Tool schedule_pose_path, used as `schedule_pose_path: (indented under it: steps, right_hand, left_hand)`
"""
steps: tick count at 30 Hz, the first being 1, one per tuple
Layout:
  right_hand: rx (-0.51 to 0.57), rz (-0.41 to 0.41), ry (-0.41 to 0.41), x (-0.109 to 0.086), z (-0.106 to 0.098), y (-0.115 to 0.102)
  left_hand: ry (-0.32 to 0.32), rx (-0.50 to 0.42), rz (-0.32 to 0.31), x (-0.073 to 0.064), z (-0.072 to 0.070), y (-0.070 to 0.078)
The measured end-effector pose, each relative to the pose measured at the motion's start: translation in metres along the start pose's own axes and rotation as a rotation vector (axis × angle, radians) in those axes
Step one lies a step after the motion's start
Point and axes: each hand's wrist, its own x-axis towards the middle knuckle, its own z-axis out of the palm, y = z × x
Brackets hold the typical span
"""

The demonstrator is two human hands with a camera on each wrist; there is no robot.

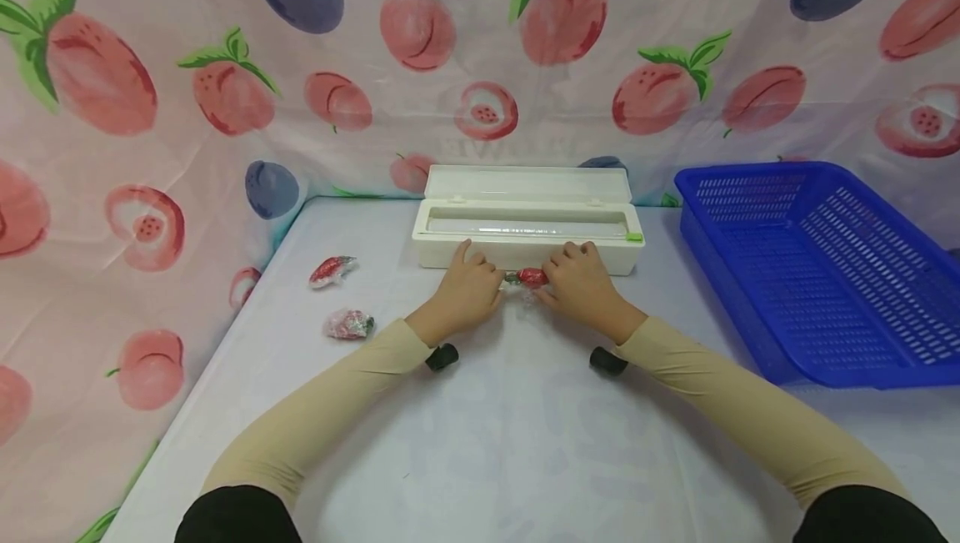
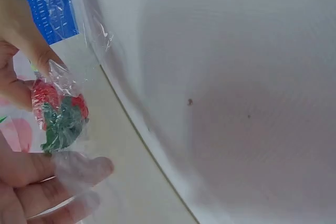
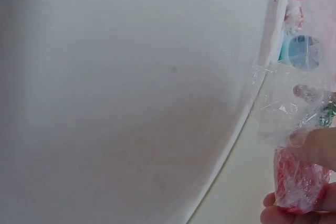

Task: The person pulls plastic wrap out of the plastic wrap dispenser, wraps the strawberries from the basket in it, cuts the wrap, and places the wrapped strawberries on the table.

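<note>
A red strawberry (image 1: 532, 278) with green leaves (image 2: 63, 124) is loosely wrapped in clear plastic film (image 3: 286, 98), in front of the white box. My right hand (image 1: 585, 289) grips the red body between thumb and fingers, shown close in the right wrist view. At the leafy end, my left hand (image 1: 468, 291) pinches the film, and two of its fingertips (image 2: 100, 169) show through it. A loose flap of film spreads out from the fruit. The open white cling film box (image 1: 528, 253) holds a roll of film (image 1: 525, 227) just behind both hands.
Two film-wrapped strawberries, one upper (image 1: 330, 271) and one lower (image 1: 349, 324), lie to the left on the white tablecloth (image 1: 540, 443). A blue plastic basket (image 1: 780, 343) stands at the right. Behind the table hangs a fruit-printed cloth (image 1: 420, 118).
</note>
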Motion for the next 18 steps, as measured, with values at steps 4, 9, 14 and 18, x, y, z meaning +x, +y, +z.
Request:
schedule_pose_path:
  steps: [4, 9, 14, 18]
  right_hand:
    - [0.004, 0.009, -0.005, -0.0001, -0.0011, -0.0001]
    - [0.013, 0.011, -0.024, -0.001, -0.0011, 0.0006]
    - [0.022, 0.014, -0.028, -0.0005, -0.0001, 0.0022]
    - [0.039, 0.014, -0.022, 0.0009, -0.0004, 0.0025]
  left_hand:
    - [-0.008, 0.034, 0.042, -0.0005, 0.0009, -0.0011]
    - [0.015, 0.026, 0.076, 0.0012, 0.0031, -0.0037]
    - [0.066, -0.006, 0.013, 0.0028, 0.0015, -0.0059]
    - [0.068, -0.004, -0.036, 0.0025, -0.0005, -0.0059]
